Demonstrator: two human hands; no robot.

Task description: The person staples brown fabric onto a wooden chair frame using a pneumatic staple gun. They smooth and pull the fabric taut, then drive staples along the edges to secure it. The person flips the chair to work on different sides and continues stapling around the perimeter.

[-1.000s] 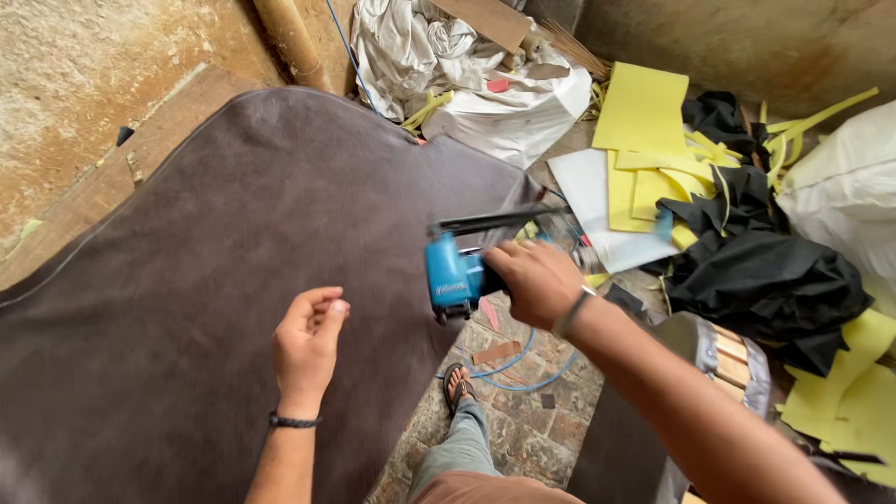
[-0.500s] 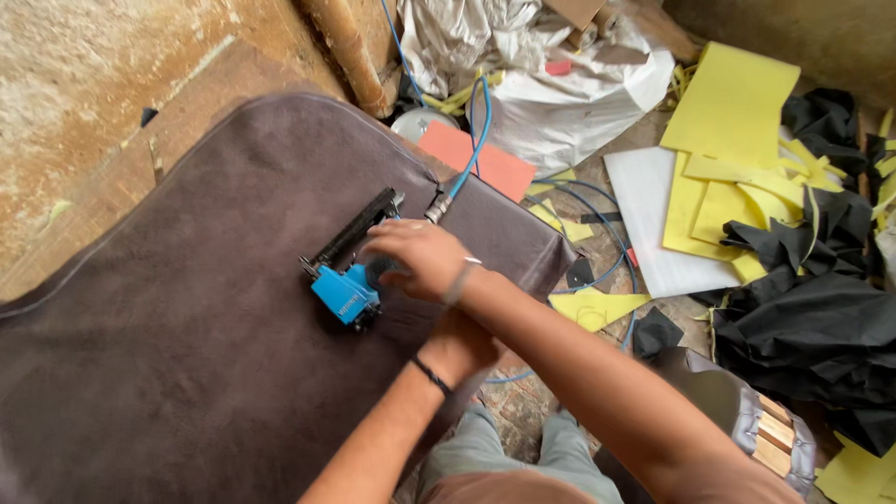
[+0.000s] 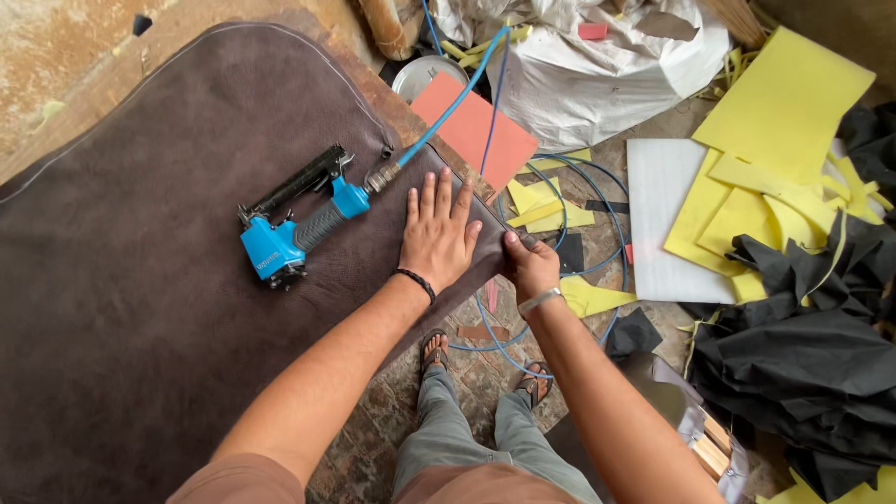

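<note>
Brown padded panel (image 3: 140,308), blue staple gun (image 3: 299,229) lying on it

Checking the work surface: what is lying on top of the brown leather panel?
A blue staple gun and the flat left hand rest on the brown leather panel. What lies beneath it is covered.

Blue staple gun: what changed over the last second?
The right hand let go of the blue staple gun, now lying on the brown leather panel, and pinches the panel's edge. The left hand presses flat beside it. Hose remains attached; floor scraps unchanged.
</note>
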